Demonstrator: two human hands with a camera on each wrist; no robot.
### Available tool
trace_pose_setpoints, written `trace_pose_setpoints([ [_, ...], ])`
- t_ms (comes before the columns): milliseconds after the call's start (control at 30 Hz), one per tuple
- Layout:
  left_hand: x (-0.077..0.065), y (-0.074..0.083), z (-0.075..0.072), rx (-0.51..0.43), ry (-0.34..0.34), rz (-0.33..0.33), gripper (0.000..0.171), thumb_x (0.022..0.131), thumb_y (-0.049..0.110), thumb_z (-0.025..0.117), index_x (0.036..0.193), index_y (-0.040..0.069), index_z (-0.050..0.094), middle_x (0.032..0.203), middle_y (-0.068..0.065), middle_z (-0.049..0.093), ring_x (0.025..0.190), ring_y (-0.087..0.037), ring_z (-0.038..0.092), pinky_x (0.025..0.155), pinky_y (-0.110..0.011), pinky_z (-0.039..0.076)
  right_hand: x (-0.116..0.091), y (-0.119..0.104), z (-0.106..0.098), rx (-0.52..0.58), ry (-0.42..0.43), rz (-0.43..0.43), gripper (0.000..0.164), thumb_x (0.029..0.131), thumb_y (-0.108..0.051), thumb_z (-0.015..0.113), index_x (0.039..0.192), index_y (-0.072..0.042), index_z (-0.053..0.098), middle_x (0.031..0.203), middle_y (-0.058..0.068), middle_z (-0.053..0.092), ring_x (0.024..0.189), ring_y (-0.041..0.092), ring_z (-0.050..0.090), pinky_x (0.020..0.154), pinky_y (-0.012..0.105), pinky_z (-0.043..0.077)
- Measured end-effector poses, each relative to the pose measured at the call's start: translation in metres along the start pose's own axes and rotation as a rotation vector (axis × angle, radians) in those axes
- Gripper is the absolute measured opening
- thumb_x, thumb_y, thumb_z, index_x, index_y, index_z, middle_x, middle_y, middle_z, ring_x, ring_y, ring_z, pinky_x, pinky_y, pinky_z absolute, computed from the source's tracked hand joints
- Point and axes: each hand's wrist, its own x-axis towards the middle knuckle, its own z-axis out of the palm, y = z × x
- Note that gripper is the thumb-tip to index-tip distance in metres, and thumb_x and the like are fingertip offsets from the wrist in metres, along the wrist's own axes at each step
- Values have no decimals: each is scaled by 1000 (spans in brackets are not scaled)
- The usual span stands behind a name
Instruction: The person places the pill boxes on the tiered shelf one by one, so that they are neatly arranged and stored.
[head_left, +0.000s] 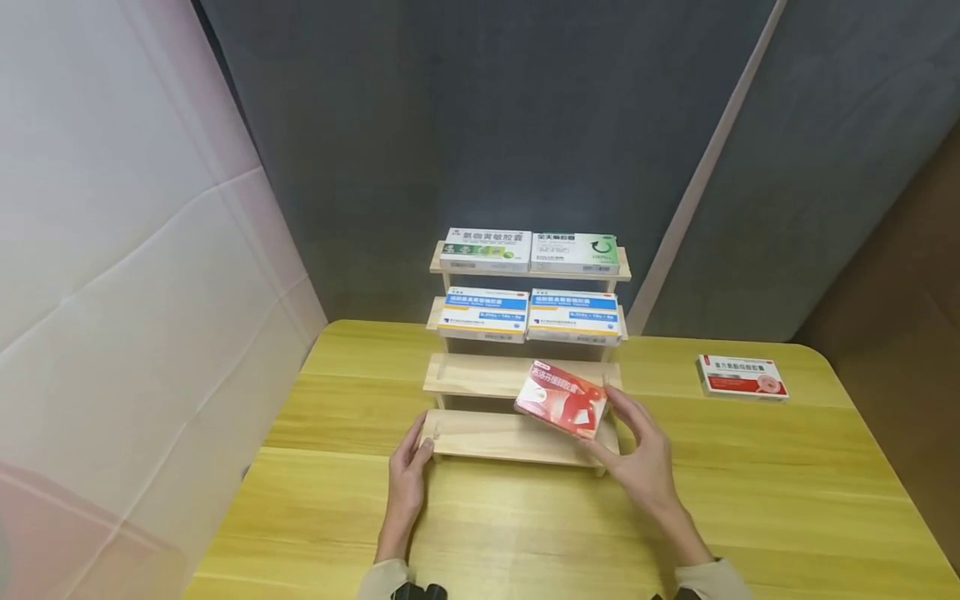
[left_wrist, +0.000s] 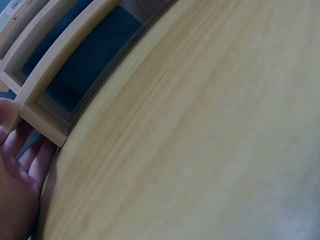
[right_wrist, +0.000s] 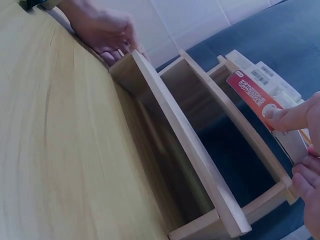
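Observation:
A wooden four-step display rack [head_left: 487, 439] stands on the table. My left hand [head_left: 407, 477] grips the left end of its lowest step; in the left wrist view the thumb lies on the step and the fingers [left_wrist: 39, 157] reach behind the corner. With my right hand [head_left: 647, 460] I hold a red and white medicine box [head_left: 562, 400] by its right end, tilted, over the right part of the two lower steps. The right wrist view shows the thumb [right_wrist: 290, 117] on the box's red side and the other fingers beneath it.
Two white and green medicine boxes [head_left: 487, 250] lie side by side on the top step. Two blue and white boxes [head_left: 486, 315] fill the step below. A red and white box [head_left: 742, 377] lies on the table [head_left: 750, 475] at the right. Behind hangs a dark grey curtain [head_left: 525, 108].

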Motion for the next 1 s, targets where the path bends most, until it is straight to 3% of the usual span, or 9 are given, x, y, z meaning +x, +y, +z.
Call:
trace_pose_setpoints([
  [100, 0, 1, 0, -7, -5, 2, 49, 108, 13, 46, 153, -4, 38, 160, -21, 38, 146, -27, 37, 110, -8, 36, 3, -2, 3, -8, -9, 2, 77, 76, -10, 90, 145, -14, 55, 143, 7, 59, 129, 25, 58, 110, 8, 36],
  [233, 0, 1, 0, -9, -7, 1, 49, 108, 12, 47, 153, -4, 38, 160, -21, 38, 143, -10, 40, 110, -7, 35, 7, -4, 4, -29, -28, 3, 77, 77, -12, 89, 145, -11, 54, 144, 10, 59, 128, 31, 59, 111, 11, 36],
  [367, 0, 1, 0, -7, -8, 4, 49, 108, 13, 47, 153, -3, 38, 159, -21, 38, 136, 3, 43, 110, -7, 35, 12, -6, 4, -42, -55, -2, 76, 77, -10, 89, 145, -11, 55, 145, 10, 59, 126, 31, 62, 115, 31, 44],
  [467, -1, 0, 0, -10, -6, 7, 49, 107, 12, 47, 153, -4, 38, 159, -22, 39, 132, 8, 45, 110, -7, 36, 15, -8, 4, -47, -79, -10, 76, 76, -12, 90, 144, -13, 56, 145, 10, 59, 123, 32, 63, 114, 50, 45],
  [533, 0, 0, 0, -10, -1, 12, 48, 107, 11, 47, 153, -4, 39, 158, -22, 39, 131, 9, 45, 109, -8, 36, 17, -10, 4, -49, -94, -11, 76, 76, -14, 91, 144, -15, 57, 145, 9, 59, 121, 32, 63, 112, 56, 45],
  [1000, 0, -1, 1, 6, 0, 12, 48, 107, 11, 47, 153, -3, 40, 158, -22, 40, 133, 5, 45, 109, -8, 37, 28, -21, 18, -80, -126, -39, 77, 74, -19, 92, 142, -14, 58, 144, 8, 60, 129, 33, 57, 109, 59, 46],
])
